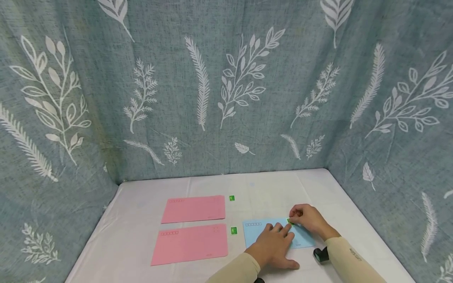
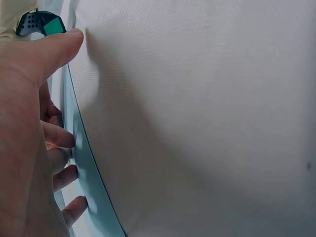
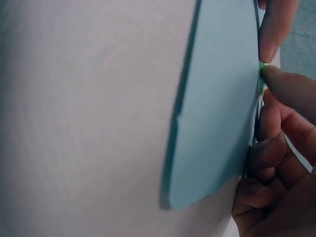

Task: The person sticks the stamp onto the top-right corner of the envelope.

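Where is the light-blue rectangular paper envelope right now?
In the head view, the light-blue envelope lies on the white cloth-covered table, right of the nearer pink rectangular paper envelope; the left hand rests on it, the right hand at its far edge.

Nothing legible: tiny blurred print (image 1: 355, 254) on envelopes (image 1: 252, 235) and right sleeve (image 1: 345, 259)

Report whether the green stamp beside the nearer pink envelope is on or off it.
Off: the head view shows the green stamp on the white cloth, a gap separating it from the nearer pink envelope.
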The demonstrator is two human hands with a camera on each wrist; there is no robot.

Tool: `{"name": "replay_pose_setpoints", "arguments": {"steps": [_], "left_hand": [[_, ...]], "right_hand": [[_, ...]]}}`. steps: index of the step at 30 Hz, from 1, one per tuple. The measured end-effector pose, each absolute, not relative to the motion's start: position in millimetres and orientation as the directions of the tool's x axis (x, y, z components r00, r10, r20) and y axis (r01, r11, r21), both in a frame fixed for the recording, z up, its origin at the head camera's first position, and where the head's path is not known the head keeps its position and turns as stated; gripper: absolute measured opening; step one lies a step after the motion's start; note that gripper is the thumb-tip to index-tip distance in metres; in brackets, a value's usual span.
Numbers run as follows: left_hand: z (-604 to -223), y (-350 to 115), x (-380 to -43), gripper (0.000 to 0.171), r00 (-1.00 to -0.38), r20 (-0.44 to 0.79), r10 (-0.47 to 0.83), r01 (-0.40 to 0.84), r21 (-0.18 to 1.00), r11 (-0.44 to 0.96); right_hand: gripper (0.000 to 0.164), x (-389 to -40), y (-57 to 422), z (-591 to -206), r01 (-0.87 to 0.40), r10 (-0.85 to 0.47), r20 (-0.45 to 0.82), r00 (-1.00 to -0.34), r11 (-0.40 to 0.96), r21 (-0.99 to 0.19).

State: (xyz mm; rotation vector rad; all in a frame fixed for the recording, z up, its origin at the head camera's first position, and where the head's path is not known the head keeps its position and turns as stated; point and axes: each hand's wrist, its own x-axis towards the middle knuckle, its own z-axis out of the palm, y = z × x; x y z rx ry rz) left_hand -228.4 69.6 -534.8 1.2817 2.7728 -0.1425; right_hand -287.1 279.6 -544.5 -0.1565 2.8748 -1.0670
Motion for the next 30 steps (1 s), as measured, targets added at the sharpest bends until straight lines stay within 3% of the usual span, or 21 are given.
{"name": "replay_pose_setpoints", "arguments": {"steps": [30], "left_hand": [[-540, 68, -234, 0.085, -0.638, -0.106, 0.763, 0.769, -0.032, 0.639]], "right_hand": [[0.006, -289, 278, -545, -0.037, -0.093, -0.05, -0.994, 0.749, -0.662]]}}
